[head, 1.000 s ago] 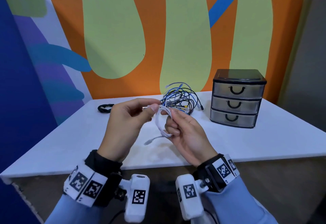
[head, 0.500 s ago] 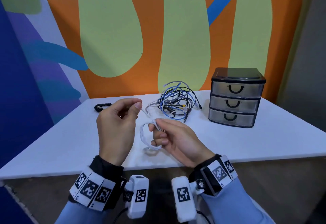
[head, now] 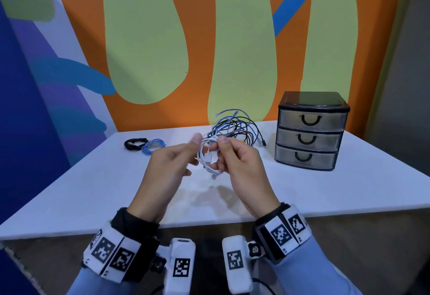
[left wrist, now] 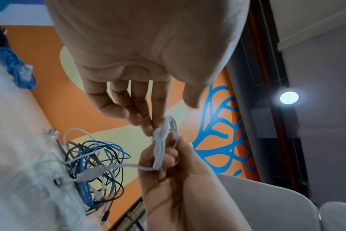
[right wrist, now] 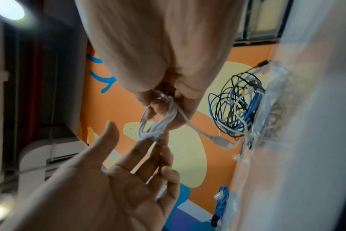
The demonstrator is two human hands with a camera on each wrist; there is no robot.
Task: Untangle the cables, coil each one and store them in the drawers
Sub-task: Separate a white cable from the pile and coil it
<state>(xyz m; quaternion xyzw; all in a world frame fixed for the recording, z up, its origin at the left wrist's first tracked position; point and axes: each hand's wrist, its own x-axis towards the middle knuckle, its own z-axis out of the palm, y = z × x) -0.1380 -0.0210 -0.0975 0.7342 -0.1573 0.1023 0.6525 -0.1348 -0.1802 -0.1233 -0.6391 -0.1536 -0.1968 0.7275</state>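
Observation:
A white cable point(head: 207, 158) is wound into a small coil, which my right hand point(head: 220, 154) grips between thumb and curled fingers above the table. Its USB plug end point(right wrist: 221, 141) hangs free from the coil. My left hand point(head: 194, 152) is beside it with straight fingers; its fingertips point(left wrist: 148, 130) touch the coil's end, and the thumb stands apart. Behind my hands lies a tangle of blue, black and white cables point(head: 235, 129). The three-drawer unit point(head: 309, 132) stands at the right with all drawers closed.
A coiled black cable point(head: 135, 144) and a coiled blue cable point(head: 154, 144) lie at the far left of the white table point(head: 93, 190). A painted wall rises directly behind the table.
My left hand has let go of the cable's free end and opened, its fingertips now at the coil. Both hands have risen and moved towards the tangle. The coil is tighter.

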